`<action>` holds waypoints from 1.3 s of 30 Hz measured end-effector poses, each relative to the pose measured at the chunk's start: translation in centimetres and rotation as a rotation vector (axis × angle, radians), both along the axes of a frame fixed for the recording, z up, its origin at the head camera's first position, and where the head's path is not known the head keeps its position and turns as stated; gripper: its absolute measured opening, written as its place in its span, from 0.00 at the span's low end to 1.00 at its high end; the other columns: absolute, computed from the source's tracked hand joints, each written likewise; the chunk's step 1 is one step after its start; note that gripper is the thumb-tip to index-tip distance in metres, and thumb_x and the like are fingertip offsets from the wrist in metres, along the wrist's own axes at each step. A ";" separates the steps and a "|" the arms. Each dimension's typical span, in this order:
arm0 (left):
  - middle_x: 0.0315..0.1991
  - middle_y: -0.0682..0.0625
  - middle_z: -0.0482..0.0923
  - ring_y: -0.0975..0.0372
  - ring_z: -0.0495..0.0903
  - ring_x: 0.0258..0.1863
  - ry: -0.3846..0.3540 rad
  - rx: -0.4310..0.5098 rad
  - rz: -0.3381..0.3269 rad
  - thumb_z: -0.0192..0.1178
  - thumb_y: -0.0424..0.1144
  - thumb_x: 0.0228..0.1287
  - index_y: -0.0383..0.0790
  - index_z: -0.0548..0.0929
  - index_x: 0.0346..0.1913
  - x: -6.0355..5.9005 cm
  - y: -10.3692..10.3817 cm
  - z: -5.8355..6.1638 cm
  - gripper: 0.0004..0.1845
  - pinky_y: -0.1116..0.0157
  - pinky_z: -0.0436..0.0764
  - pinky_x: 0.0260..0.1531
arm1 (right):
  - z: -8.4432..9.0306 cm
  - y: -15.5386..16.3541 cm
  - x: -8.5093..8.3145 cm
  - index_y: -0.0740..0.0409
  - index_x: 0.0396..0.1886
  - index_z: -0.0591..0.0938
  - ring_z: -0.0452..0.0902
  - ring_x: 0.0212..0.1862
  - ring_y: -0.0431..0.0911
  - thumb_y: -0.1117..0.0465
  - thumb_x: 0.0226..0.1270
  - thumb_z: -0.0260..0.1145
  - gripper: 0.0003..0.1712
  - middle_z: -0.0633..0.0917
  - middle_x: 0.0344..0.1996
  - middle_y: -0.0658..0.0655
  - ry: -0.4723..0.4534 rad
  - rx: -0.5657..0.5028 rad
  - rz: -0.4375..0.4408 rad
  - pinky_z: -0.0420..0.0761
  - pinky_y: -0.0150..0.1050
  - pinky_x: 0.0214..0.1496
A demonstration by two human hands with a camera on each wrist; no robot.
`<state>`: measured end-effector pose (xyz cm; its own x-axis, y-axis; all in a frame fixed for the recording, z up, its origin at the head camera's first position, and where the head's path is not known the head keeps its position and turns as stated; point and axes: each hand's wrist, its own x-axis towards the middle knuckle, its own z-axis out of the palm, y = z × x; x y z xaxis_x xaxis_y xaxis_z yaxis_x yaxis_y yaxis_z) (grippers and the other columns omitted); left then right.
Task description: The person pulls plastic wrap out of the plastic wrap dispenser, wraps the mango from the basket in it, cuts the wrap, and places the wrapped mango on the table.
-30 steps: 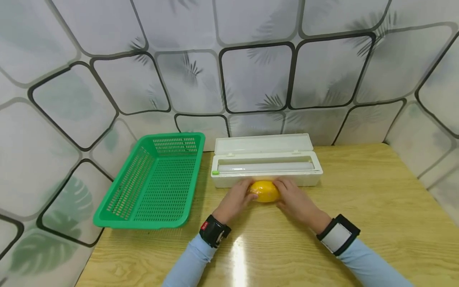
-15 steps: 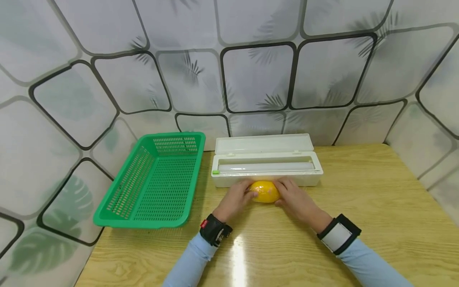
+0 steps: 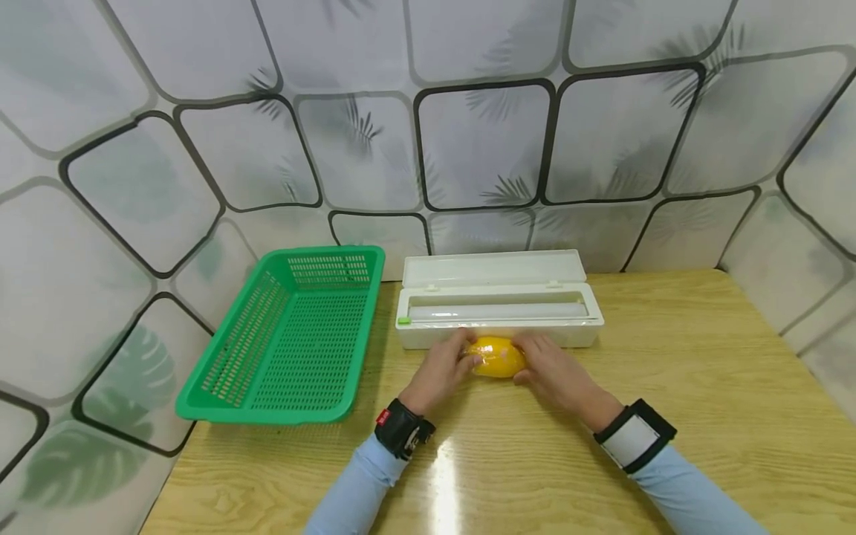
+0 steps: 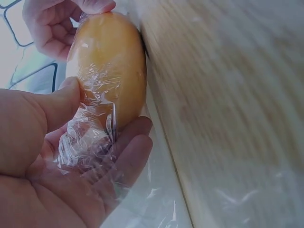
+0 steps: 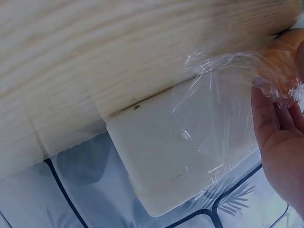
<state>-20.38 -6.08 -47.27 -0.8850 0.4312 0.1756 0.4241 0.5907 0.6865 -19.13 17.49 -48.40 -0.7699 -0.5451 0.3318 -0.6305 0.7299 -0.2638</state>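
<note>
Since the earlier frame, your hands have tilted the lemon [image 3: 495,357] slightly. Your left hand [image 3: 439,371] grasps its film-wrapped left end; your right hand [image 3: 552,374] pinches the right end, just before the wrap dispenser [image 3: 498,309] on the table [image 3: 702,386].

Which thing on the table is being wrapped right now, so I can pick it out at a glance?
Start at the wooden table and find the long white film dispenser box, lid open, right of the green basket. Just in front of the box, between the left hand and right hand, lies the yellow fruit. It is the only yellow, rounded thing, covered in crinkled clear film.
</note>
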 end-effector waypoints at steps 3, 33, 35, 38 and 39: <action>0.32 0.50 0.79 0.66 0.72 0.26 -0.004 0.009 -0.003 0.59 0.40 0.72 0.39 0.75 0.54 0.1 0.0 0.1 0.14 0.72 0.71 0.24 | 0.0 0.2 0.0 0.67 0.57 0.71 0.74 0.56 0.57 0.60 0.56 0.75 0.33 0.77 0.55 0.65 -0.011 -0.015 0.019 0.76 0.54 0.60; 0.51 0.43 0.82 0.56 0.81 0.50 0.074 -0.321 -0.026 0.68 0.45 0.63 0.38 0.73 0.59 0.5 0.4 -0.1 0.27 0.59 0.80 0.52 | -0.7 1.2 -0.8 0.73 0.60 0.72 0.76 0.56 0.62 0.62 0.66 0.67 0.28 0.79 0.55 0.69 0.078 0.010 0.115 0.75 0.57 0.59; 0.50 0.43 0.82 0.56 0.81 0.49 0.086 -0.347 -0.024 0.68 0.46 0.63 0.38 0.74 0.58 0.5 0.4 0.0 0.25 0.59 0.81 0.51 | -0.7 1.2 -0.8 0.73 0.60 0.72 0.76 0.57 0.62 0.62 0.67 0.66 0.27 0.79 0.55 0.69 0.070 0.010 0.109 0.75 0.57 0.60; 0.47 0.44 0.82 0.57 0.81 0.46 0.105 -0.378 -0.022 0.67 0.47 0.63 0.38 0.75 0.55 0.5 0.5 0.0 0.23 0.60 0.82 0.48 | -0.8 1.2 -0.8 0.73 0.61 0.72 0.76 0.57 0.62 0.61 0.69 0.65 0.27 0.79 0.56 0.69 0.066 0.013 0.103 0.74 0.57 0.60; 0.46 0.44 0.82 0.57 0.81 0.45 0.112 -0.385 -0.021 0.67 0.47 0.63 0.38 0.75 0.53 0.5 0.5 0.0 0.23 0.61 0.82 0.47 | -0.9 1.2 -0.8 0.73 0.61 0.72 0.76 0.57 0.62 0.60 0.69 0.65 0.27 0.79 0.56 0.69 0.068 0.011 0.105 0.74 0.57 0.60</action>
<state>-19.90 -5.54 -47.32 -0.8596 0.5025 0.0926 0.4988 0.7860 0.3654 -19.91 18.72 -49.27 -0.6842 -0.6257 0.3746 -0.7199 0.6615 -0.2100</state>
